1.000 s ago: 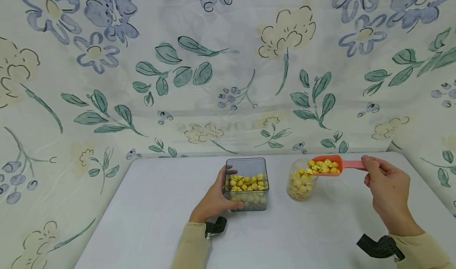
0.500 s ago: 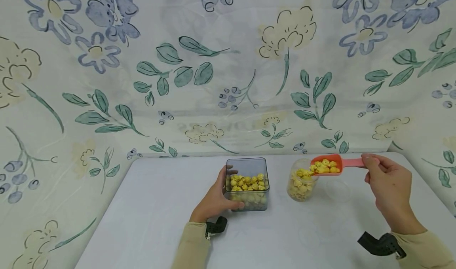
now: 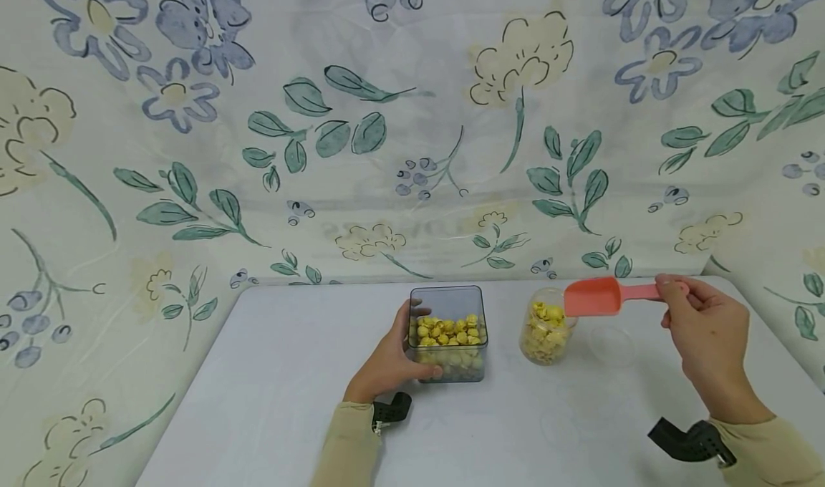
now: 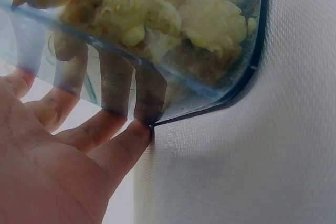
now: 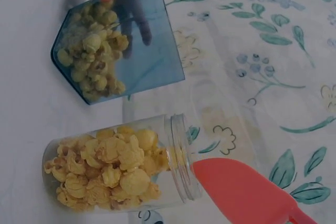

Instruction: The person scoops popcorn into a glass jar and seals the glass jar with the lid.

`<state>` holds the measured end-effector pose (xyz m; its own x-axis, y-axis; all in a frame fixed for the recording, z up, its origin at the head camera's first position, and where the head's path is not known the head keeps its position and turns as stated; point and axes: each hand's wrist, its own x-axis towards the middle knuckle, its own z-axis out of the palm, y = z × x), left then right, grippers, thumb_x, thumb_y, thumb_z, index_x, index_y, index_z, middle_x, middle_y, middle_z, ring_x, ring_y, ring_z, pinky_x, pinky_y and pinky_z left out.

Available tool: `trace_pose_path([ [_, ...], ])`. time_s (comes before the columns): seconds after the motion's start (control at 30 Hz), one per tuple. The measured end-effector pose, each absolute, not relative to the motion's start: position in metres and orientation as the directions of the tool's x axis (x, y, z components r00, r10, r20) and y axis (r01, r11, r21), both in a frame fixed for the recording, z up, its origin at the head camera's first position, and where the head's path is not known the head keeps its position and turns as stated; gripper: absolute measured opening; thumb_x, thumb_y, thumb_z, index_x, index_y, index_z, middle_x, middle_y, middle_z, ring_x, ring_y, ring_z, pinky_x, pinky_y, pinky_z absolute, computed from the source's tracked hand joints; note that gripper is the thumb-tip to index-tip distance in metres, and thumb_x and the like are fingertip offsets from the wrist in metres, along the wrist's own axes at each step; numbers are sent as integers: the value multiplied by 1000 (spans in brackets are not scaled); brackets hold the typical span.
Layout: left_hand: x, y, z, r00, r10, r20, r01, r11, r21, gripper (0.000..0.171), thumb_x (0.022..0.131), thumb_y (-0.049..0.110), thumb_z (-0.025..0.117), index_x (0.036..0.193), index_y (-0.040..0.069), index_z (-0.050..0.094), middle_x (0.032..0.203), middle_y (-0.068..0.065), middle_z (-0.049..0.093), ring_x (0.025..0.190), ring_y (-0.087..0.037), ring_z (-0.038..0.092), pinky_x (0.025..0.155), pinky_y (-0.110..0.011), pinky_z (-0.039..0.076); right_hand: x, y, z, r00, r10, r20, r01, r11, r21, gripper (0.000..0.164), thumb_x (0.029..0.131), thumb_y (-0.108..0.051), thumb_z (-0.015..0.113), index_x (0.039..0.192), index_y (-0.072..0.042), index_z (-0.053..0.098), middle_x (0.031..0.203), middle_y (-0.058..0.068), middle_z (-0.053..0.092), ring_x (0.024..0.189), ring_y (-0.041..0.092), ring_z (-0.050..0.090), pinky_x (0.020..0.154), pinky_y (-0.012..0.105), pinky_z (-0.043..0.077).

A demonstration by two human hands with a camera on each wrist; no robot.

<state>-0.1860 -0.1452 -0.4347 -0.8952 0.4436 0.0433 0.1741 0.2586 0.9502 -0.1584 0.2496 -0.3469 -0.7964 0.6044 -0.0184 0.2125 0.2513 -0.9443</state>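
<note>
My left hand (image 3: 389,358) grips a square, see-through blue-grey container (image 3: 446,364) by its left side, thumb across the front and fingers behind. Yellow popcorn fills roughly its lower half. To its right stands a clear round jar (image 3: 544,344), uncovered and holding popcorn (image 5: 113,163) up near its neck. My right hand (image 3: 712,340) pinches the pink handle of a red scoop (image 3: 593,297) between thumb and fingers. The scoop's bowl is bare, and its tip is right at the jar's rim (image 5: 184,156) in the right wrist view.
A clear round lid (image 3: 611,346) lies flat on the white table (image 3: 290,372), just right of the jar and below the scoop. Behind the table's back edge hangs a flower-printed cloth (image 3: 412,129).
The popcorn that was in the scoop has gone into the jar, where the level is higher. The scoop tilted at the rim. My left hand and the container stayed put.
</note>
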Motion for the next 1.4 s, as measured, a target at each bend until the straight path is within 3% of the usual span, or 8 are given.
trace_pose_path([
  [0.23,-185,-145,-431,-897,441,33,167,268,949,107,69,15,82,146,26,8,148,-7,27,136,-23,25,105,-47,28,-157,248,-344,-788,615,22,169,250,-953,33,86,-38,62,104,-10,65,67,-10,59,47,9,47,37,23,30],
  [0.5,-185,-145,-433,-898,439,29,160,264,951,107,69,15,83,146,28,10,148,-6,27,136,-21,26,105,-45,29,-155,240,-343,-787,616,31,128,213,-969,33,87,-34,63,107,-8,67,74,-7,62,47,9,47,38,21,32],
  [0.7,-185,-145,-433,-899,437,29,160,265,951,107,69,15,83,146,28,10,148,-7,27,135,-22,26,105,-45,29,-155,231,-344,-788,610,80,64,209,-976,30,88,-28,63,105,-5,68,70,-6,63,45,10,46,37,20,32],
  [1.07,-185,-144,-433,-898,439,33,165,265,950,107,69,16,82,146,29,9,148,-8,27,135,-22,27,104,-46,30,-153,211,-343,-837,538,103,-37,133,-990,30,88,-27,63,105,-2,67,68,-1,60,47,11,44,36,22,28],
  [1.4,-185,-145,-433,-897,440,35,165,261,951,106,69,14,82,145,27,10,147,-7,28,134,-23,30,104,-46,30,-158,190,-340,-868,477,137,-73,149,-986,32,88,-30,62,108,-5,66,69,1,60,49,13,44,37,24,27],
])
